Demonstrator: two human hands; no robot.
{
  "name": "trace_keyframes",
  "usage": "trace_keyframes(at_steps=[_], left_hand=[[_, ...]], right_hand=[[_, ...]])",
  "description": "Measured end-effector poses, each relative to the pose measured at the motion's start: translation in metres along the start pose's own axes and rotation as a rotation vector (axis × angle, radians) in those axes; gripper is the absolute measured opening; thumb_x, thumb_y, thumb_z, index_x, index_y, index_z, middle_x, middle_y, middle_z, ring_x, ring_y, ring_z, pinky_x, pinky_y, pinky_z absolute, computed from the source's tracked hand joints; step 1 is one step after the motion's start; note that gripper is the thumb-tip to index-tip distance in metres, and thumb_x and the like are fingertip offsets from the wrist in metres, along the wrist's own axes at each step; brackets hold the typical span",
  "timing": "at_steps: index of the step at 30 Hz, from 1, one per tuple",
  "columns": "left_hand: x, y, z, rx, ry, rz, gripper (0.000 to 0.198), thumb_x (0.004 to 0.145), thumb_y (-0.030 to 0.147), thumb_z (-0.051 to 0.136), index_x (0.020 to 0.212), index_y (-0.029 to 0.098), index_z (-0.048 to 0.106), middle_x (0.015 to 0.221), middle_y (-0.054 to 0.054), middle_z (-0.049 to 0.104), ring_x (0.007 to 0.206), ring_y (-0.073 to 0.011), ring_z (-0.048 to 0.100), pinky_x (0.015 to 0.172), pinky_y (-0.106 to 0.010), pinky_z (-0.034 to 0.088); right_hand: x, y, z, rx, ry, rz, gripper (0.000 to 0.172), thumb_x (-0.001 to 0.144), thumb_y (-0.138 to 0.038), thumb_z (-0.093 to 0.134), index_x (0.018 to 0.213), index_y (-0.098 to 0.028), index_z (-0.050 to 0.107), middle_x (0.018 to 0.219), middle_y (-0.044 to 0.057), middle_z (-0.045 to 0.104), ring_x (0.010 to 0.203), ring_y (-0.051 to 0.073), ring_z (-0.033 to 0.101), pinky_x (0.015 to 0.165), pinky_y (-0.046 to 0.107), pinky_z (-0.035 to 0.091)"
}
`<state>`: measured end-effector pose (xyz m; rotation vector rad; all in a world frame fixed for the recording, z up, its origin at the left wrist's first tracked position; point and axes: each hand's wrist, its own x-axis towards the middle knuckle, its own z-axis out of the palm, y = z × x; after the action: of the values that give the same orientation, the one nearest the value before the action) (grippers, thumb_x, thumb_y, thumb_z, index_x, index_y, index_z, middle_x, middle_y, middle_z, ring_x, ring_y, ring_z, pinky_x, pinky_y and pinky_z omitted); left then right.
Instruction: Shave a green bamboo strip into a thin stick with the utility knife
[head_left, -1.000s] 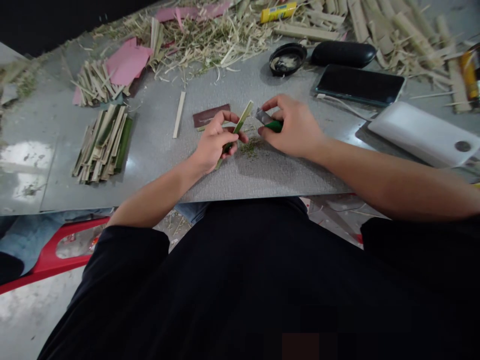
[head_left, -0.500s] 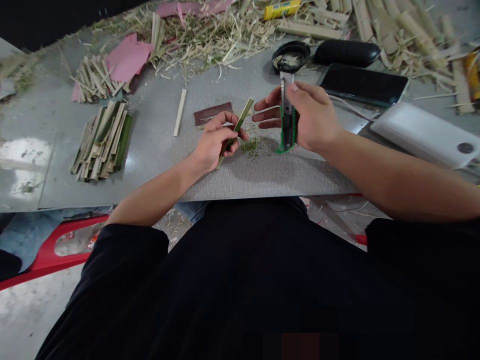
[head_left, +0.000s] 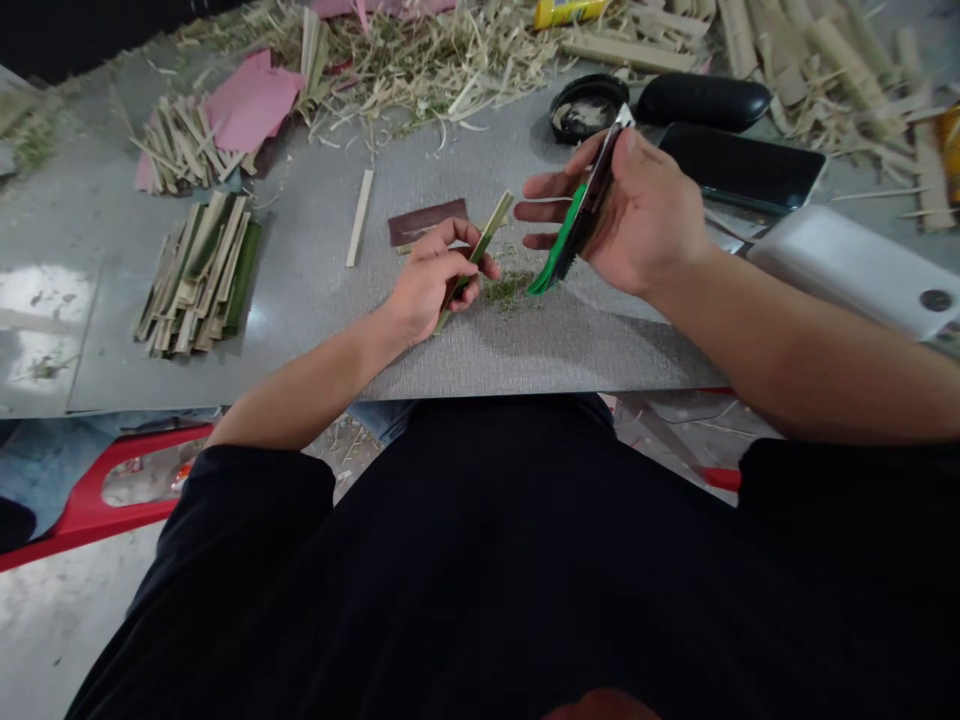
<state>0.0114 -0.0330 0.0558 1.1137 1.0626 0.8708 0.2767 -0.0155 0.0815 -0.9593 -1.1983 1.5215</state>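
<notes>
Between the thumb and fingers of my left hand (head_left: 442, 275) is a thin green bamboo strip (head_left: 493, 222), tilted with its upper end to the right. My right hand (head_left: 637, 215) holds a green and black utility knife (head_left: 577, 220) against the palm with the thumb, the other fingers loosely spread. The knife slants, its metal end up and to the right. Green shavings (head_left: 511, 288) lie on the table between my hands. Behind my left hand is a dark brown rectangular piece (head_left: 427, 222), partly covered by the fingers. A pale bamboo strip (head_left: 360, 218) lies to its left.
A stack of bamboo strips (head_left: 201, 275) and pink paper (head_left: 253, 105) are at the left. Heaped shavings (head_left: 420, 65) line the back. Beyond my right hand are a black dish (head_left: 581, 115), a black case (head_left: 705, 100), a phone (head_left: 742, 165) and a white device (head_left: 855, 265).
My right hand has moved slightly right and turned, tilting the knife from nearly upright to a slant. My left hand still holds the strip in about the same place.
</notes>
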Motion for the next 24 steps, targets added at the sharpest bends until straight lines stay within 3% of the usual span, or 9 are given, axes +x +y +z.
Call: trace_keyframes(at_steps=[3,6,9,12,16,20,24], left_hand=[[0.0,-0.001,-0.001,-0.025,-0.01,0.015,0.027,0.088,0.015,0.07,0.108,0.029,0.059,0.091,-0.001,0.08,0.056,-0.0125,0.056,0.056,-0.03,0.038],[0.0,-0.002,-0.001,-0.052,-0.032,0.036,0.028,0.085,0.016,0.071,0.107,0.029,0.06,0.09,-0.001,0.082,0.056,-0.0119,0.057,0.056,-0.03,0.039],[0.0,-0.002,-0.001,-0.054,-0.038,0.039,0.029,0.083,0.015,0.072,0.106,0.029,0.059,0.09,-0.002,0.082,0.056,-0.0122,0.059,0.056,-0.03,0.039],[0.001,-0.002,-0.001,-0.021,-0.021,0.038,0.029,0.084,0.015,0.07,0.106,0.029,0.058,0.091,-0.001,0.081,0.057,-0.0124,0.06,0.056,-0.03,0.04],[0.0,0.0,0.001,-0.054,-0.019,0.04,0.029,0.085,0.012,0.07,0.105,0.028,0.057,0.089,-0.002,0.082,0.056,-0.0117,0.059,0.054,-0.028,0.038],[-0.006,0.007,0.007,-0.103,0.023,-0.003,0.028,0.085,0.009,0.066,0.104,0.028,0.057,0.084,-0.001,0.083,0.052,-0.0108,0.058,0.052,-0.026,0.036],[-0.01,0.013,0.014,-0.122,0.07,-0.018,0.024,0.087,0.01,0.067,0.102,0.026,0.059,0.082,-0.001,0.083,0.052,-0.0102,0.058,0.052,-0.024,0.036]], right_hand=[[-0.001,0.001,0.001,-0.032,0.041,0.006,0.059,0.105,-0.093,0.086,0.1,-0.038,0.066,0.112,0.012,0.091,0.132,0.048,0.087,0.093,0.061,0.072],[0.001,0.004,0.001,-0.058,0.086,0.007,0.064,0.104,-0.099,0.083,0.101,-0.038,0.062,0.091,0.008,0.076,0.106,0.042,0.082,0.085,0.057,0.069],[0.003,0.005,0.001,-0.027,0.089,-0.008,0.064,0.102,-0.093,0.085,0.104,-0.037,0.055,0.079,-0.001,0.05,0.077,0.028,0.055,0.077,0.048,0.054],[0.003,0.002,-0.003,0.012,0.06,-0.013,0.07,0.092,-0.089,0.094,0.103,-0.035,0.051,0.078,-0.006,0.034,0.072,0.021,0.033,0.075,0.044,0.038],[0.003,-0.004,-0.013,0.067,0.072,-0.067,0.075,0.079,-0.087,0.106,0.096,-0.035,0.055,0.076,-0.005,0.031,0.07,0.02,0.023,0.07,0.043,0.029],[0.008,-0.003,-0.017,0.081,0.135,-0.134,0.071,0.102,-0.088,0.094,0.093,-0.033,0.051,0.071,-0.006,0.03,0.062,0.018,0.019,0.058,0.037,0.027],[0.01,0.003,-0.013,0.138,0.105,-0.219,0.089,0.098,-0.107,0.092,0.091,-0.03,0.047,0.064,-0.008,0.031,0.053,0.016,0.021,0.05,0.034,0.022]])
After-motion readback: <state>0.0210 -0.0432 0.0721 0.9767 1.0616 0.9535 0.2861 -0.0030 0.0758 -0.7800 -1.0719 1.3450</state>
